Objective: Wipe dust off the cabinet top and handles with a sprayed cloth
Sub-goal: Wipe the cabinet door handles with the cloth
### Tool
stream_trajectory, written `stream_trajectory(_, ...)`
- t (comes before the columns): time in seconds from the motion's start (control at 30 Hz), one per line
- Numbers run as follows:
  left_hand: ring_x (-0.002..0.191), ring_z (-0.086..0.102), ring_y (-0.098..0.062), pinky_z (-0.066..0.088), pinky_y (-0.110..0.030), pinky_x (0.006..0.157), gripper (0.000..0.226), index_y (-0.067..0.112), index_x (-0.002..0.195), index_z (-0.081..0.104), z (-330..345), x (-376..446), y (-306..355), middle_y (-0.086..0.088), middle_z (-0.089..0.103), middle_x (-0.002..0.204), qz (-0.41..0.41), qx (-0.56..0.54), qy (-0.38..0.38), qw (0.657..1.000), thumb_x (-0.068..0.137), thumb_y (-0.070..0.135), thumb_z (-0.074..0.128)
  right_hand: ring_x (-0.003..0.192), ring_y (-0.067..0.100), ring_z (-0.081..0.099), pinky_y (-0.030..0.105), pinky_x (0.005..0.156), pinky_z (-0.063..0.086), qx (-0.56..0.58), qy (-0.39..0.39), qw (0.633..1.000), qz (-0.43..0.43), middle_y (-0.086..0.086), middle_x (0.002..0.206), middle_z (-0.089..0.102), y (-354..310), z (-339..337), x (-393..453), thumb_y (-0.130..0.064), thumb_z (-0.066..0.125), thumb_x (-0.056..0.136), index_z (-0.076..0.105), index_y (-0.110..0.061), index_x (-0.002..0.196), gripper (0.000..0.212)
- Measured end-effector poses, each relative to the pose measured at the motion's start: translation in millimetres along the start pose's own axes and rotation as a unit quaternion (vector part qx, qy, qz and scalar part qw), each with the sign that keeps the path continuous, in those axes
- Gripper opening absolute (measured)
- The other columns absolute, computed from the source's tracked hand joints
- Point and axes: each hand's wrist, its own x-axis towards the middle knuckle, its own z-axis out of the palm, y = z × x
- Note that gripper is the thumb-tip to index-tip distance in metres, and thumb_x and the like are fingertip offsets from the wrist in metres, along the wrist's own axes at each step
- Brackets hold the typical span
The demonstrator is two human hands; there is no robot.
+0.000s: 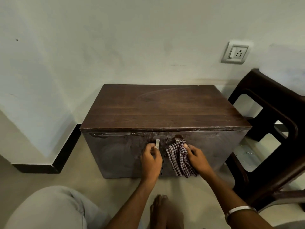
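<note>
A low dark wooden cabinet [165,109] stands on the floor against the wall, with two doors on its front. My left hand [151,158] pinches the lower end of the left door's metal handle [157,143]. My right hand [197,158] grips a checked cloth [178,158] and holds it against the right door's handle [177,140], of which only the top shows above the cloth. The cloth hangs down the right door. Wipe streaks show on the cabinet top and along the upper part of the doors.
A dark plastic chair [272,138] stands close to the cabinet's right side. A wall socket [235,52] sits above it. My knee [49,209] is at lower left and my bare foot [162,210] is on the floor before the cabinet.
</note>
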Motion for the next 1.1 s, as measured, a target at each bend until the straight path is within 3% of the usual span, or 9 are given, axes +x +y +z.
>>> stream_trajectory(0.13,0.068,0.059,-0.014,0.046,-0.029,0.061,0.015,0.027,0.089,0.056,2.6,0.5,0.1,0.008,0.061,0.075,-0.018,-0.013,-0.001,1.0,0.095,0.014,0.052,0.089,0.009,0.064,0.021,0.074,0.05,-0.031,-0.03,0.998,0.045,-0.001,0.094,0.069,12.6,6.4,-2.0,-0.035,0.038,0.102,0.064,-0.018,0.105,0.032)
stream_trajectory(0.23,0.059,0.053,-0.016,0.04,-0.027,0.052,0.015,0.024,0.089,0.06,1.7,2.3,-2.5,0.003,0.059,0.068,-0.022,-0.016,-0.013,1.0,0.097,0.017,0.049,0.09,0.015,0.067,0.025,0.074,0.052,-0.006,0.01,0.999,0.031,0.001,0.092,0.07,13.2,5.3,-2.4,-0.04,0.042,0.099,0.065,-0.021,0.096,0.03)
stream_trajectory(0.33,0.052,0.047,-0.011,0.034,-0.026,0.048,0.022,0.02,0.085,0.06,-0.2,1.2,-1.0,0.005,0.054,0.061,-0.021,-0.005,-0.013,1.0,0.1,0.018,0.044,0.091,0.011,0.066,0.027,0.079,0.053,0.042,0.037,0.998,0.005,-0.001,0.095,0.071,7.3,10.7,-3.4,-0.038,0.042,0.1,0.066,-0.022,0.103,0.029)
stream_trajectory(0.47,0.062,0.052,-0.005,0.04,-0.025,0.058,0.029,0.03,0.079,0.054,-1.7,0.8,3.8,0.01,0.057,0.07,-0.034,-0.014,-0.008,0.999,0.102,0.021,0.041,0.087,0.018,0.065,0.031,0.073,0.053,0.0,0.072,0.997,-0.026,0.0,0.088,0.067,17.2,20.2,-9.1,-0.035,0.045,0.1,0.062,-0.023,0.09,0.023)
stream_trajectory(0.53,0.066,0.054,-0.003,0.042,-0.027,0.064,0.025,0.026,0.084,0.056,-1.3,2.1,3.3,0.011,0.058,0.073,-0.044,-0.019,-0.005,0.999,0.103,0.022,0.041,0.088,0.018,0.064,0.038,0.074,0.056,-0.047,0.086,0.995,-0.032,-0.002,0.088,0.067,30.8,21.6,-13.1,-0.04,0.048,0.097,0.059,-0.026,0.089,0.019)
stream_trajectory(0.7,0.066,0.054,-0.006,0.042,-0.025,0.061,0.025,0.024,0.086,0.058,-1.7,1.6,4.0,0.008,0.059,0.073,-0.046,-0.022,0.0,0.999,0.103,0.023,0.04,0.102,0.022,0.062,0.046,0.076,0.059,-0.124,0.088,0.988,-0.007,0.003,0.109,0.065,49.4,22.4,-13.0,-0.083,0.04,0.077,0.053,-0.033,0.114,0.064)
stream_trajectory(0.83,0.07,0.058,-0.014,0.043,-0.027,0.063,0.026,0.021,0.094,0.063,-2.1,3.5,-1.3,0.003,0.063,0.079,-0.049,-0.025,0.013,0.998,0.102,0.027,0.039,0.095,0.018,0.065,0.04,0.069,0.061,-0.174,0.102,0.979,-0.029,0.001,0.104,0.066,43.7,21.2,-15.2,-0.071,0.046,0.083,0.052,-0.032,0.108,0.047)
stream_trajectory(1.0,0.066,0.054,-0.006,0.041,-0.022,0.057,0.024,0.022,0.092,0.061,-2.9,3.7,0.3,0.009,0.059,0.074,-0.048,0.0,0.015,0.999,0.103,0.022,0.04,0.076,0.01,0.066,0.031,0.062,0.058,-0.285,0.063,0.953,-0.081,-0.005,0.09,0.069,29.9,26.7,-18.5,-0.065,0.047,0.085,0.053,-0.024,0.1,0.044)
stream_trajectory(1.1,0.068,0.053,0.0,0.039,-0.022,0.057,0.026,0.018,0.094,0.065,-3.3,4.8,1.5,0.01,0.06,0.076,-0.053,-0.001,0.023,0.998,0.102,0.021,0.041,0.071,0.009,0.064,0.027,0.057,0.056,-0.25,0.138,0.956,-0.069,-0.004,0.085,0.069,15.5,42.2,-17.8,-0.056,0.054,0.089,0.054,-0.022,0.092,0.035)
